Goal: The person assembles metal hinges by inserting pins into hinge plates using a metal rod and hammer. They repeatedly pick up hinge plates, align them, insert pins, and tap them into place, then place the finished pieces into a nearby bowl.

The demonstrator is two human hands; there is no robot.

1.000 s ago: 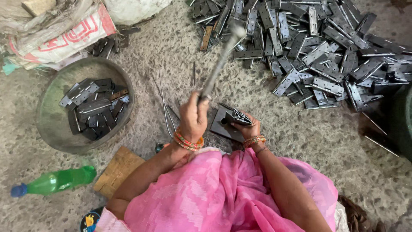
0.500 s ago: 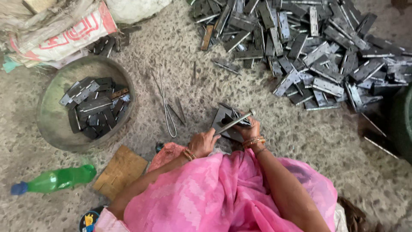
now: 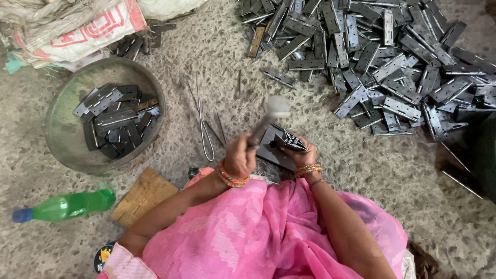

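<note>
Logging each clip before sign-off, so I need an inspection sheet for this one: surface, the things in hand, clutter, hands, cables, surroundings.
Surface: rough speckled floor, worked on directly.
Things in hand: hammer, head blurred; dark metal block with a hinge on it.
Clutter: large heap of metal hinges top right; round bowl with more hinges; thin rods on the floor; green bottle lying on its side; wood piece.
Hands: left hand, grip closed on the hammer handle; right hand steadies the hinge on the block.
Cables: nothing seen.
Surroundings: printed sacks top left; pink garment in the foreground.
</note>
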